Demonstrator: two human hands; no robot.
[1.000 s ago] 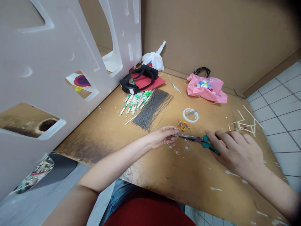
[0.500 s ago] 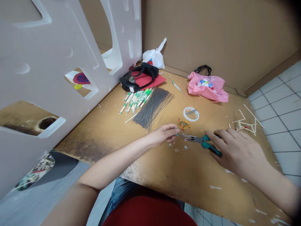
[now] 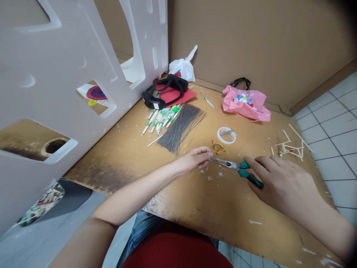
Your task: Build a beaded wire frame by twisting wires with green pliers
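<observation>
My right hand (image 3: 281, 184) is wrapped round the teal handles of long-nose pliers (image 3: 232, 166), whose metal jaws point left. The jaw tips meet the pinched fingertips of my left hand (image 3: 195, 158), which hold a small piece too tiny to name. A thin wire with clear beads (image 3: 212, 175) lies on the wooden table (image 3: 195, 208) just below the tips. Coloured rubber bands (image 3: 218, 148) sit right behind the pliers.
A bundle of grey wires (image 3: 181, 128) and green-and-white sticks (image 3: 160, 119) lie behind my left hand. A tape roll (image 3: 226, 135), pink bag (image 3: 245, 104), white bag (image 3: 182, 69), black headband on red paper (image 3: 164, 91) and white stick pieces (image 3: 290, 147) surround them. White foam panels (image 3: 55, 74) stand left.
Both hands stay nearly where they were; the pliers' tips remain at my left fingertips, with only a slight shift of the view.
</observation>
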